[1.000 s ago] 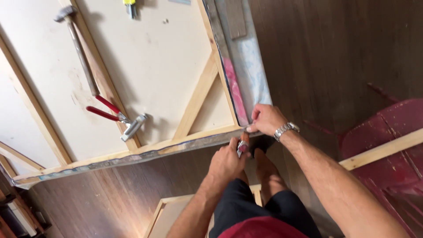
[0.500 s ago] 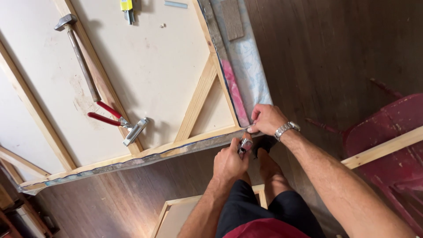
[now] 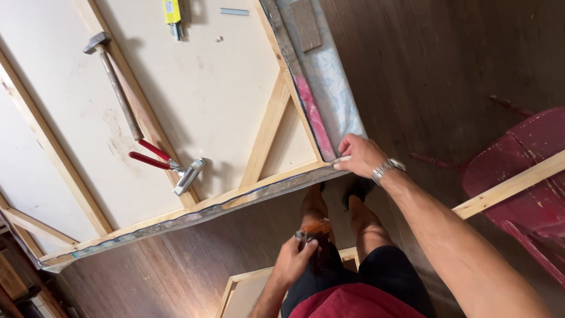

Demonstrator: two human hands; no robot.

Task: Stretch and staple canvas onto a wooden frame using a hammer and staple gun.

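At frame corner (image 3: 329, 162) | right hand (image 3: 360, 154) fingers pinching folded canvas (image 3: 335, 100) | left hand (image 3: 294, 259) curled around small tool (image 3: 312, 232)

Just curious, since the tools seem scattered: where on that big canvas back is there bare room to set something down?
The widest bare patch of the canvas back lies between the hammer and the diagonal corner brace, below the yellow tool. It is crowded around the red-handled pliers and at the corner under the right hand.
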